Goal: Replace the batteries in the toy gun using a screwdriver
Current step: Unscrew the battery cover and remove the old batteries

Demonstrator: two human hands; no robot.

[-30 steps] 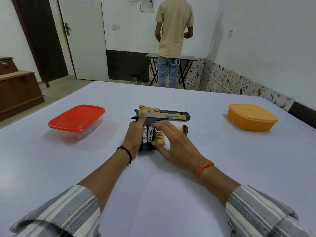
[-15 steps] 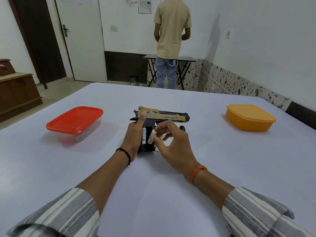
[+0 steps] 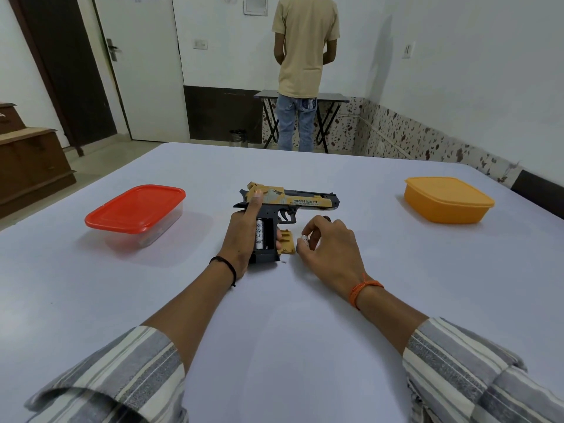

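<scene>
A black and tan toy gun (image 3: 300,201) lies on its side on the white table (image 3: 274,315), its grip compartment open. One white battery (image 3: 259,233) sits in the left slot; the slot beside it is bare. My left hand (image 3: 244,236) holds the grip, forefinger stretched up onto the slide. The tan compartment cover (image 3: 288,242) lies just right of the grip. A second white battery (image 3: 304,240) is pinched in my right hand (image 3: 328,248), just right of the cover. A dark tip, perhaps the screwdriver (image 3: 327,218), shows behind my right hand. A tiny screw (image 3: 283,261) lies below the cover.
A clear box with a red lid (image 3: 135,213) stands at the left, a closed orange box (image 3: 447,199) at the right. A person (image 3: 305,65) stands with their back turned at a small folding table beyond the far edge.
My right hand has lifted one battery out of the grip and carried it right, past the cover. My left hand has kept its hold on the grip.
</scene>
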